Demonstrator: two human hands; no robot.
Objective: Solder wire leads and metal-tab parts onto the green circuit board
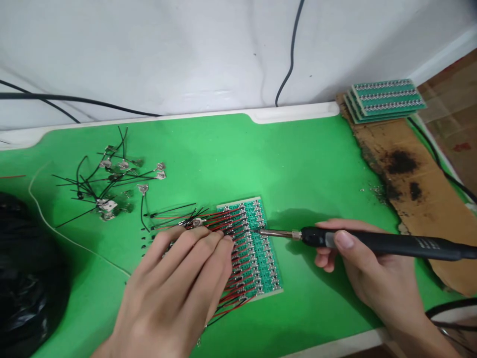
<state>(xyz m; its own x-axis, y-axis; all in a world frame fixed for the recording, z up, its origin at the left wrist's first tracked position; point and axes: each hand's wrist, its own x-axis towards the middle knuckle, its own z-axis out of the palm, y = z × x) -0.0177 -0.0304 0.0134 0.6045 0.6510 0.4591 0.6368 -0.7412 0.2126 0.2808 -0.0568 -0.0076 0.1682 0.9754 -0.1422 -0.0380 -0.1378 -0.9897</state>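
Note:
In my right hand (367, 263) is a black soldering iron (372, 242), held level like a pen. Its metal tip points left and meets the middle of a green circuit board (266, 243). Rows of solder joints run along that board, and red and black wires (238, 263) fan out from it to the left. My left hand (182, 283) lies over these wires with its fingers pressed together, pinching a thin black wire close to the iron's tip. The fingers hide part of the wires and the board's left side.
Small metal parts with black leads (108, 189) lie scattered on the green mat (208, 159). Several boards (389, 99) are stacked on scorched cardboard (417, 174) at right. A black plastic bag (30, 278) is at left, beside a pale thin strand (78, 238). Cables hang behind.

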